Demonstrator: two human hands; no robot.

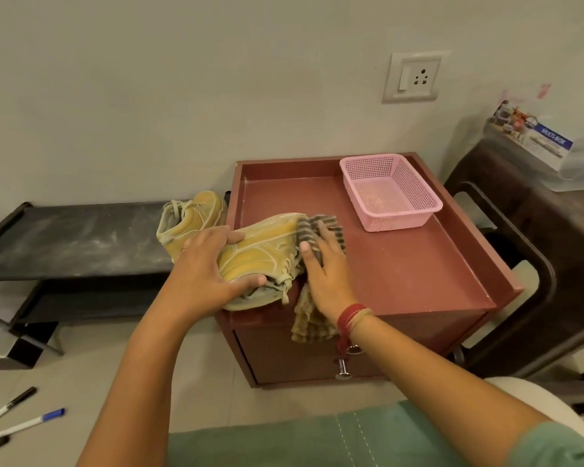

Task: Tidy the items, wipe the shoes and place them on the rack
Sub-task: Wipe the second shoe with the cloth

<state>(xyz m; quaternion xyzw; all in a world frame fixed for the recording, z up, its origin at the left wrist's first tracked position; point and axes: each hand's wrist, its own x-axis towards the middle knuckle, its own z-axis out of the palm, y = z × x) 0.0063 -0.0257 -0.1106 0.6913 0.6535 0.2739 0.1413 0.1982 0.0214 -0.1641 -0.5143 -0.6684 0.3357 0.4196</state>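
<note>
My left hand (209,269) gripped the yellow suede sneaker (262,252); at three o'clock, my right hand (326,278), fingers flat, pressed the grey-and-tan striped cloth (310,316) against it.

A single head-worn view looks forward and steeply down, close over the red cabinet (402,264); rack (64,241) left, wall (182,96) far, edges seemingly lens-bent.

- A left hand (203,274) grips a dusty yellow shoe (260,251) at the near left edge of a red-brown cabinet (418,264).
- A right hand (327,278), fingers flat, presses a striped cloth (311,321) against the shoe's toe end.
- A second yellow shoe (193,214) stands on a black rack (75,241), left.
- A pink basket (398,220) sits on the cabinet's far right.
</note>
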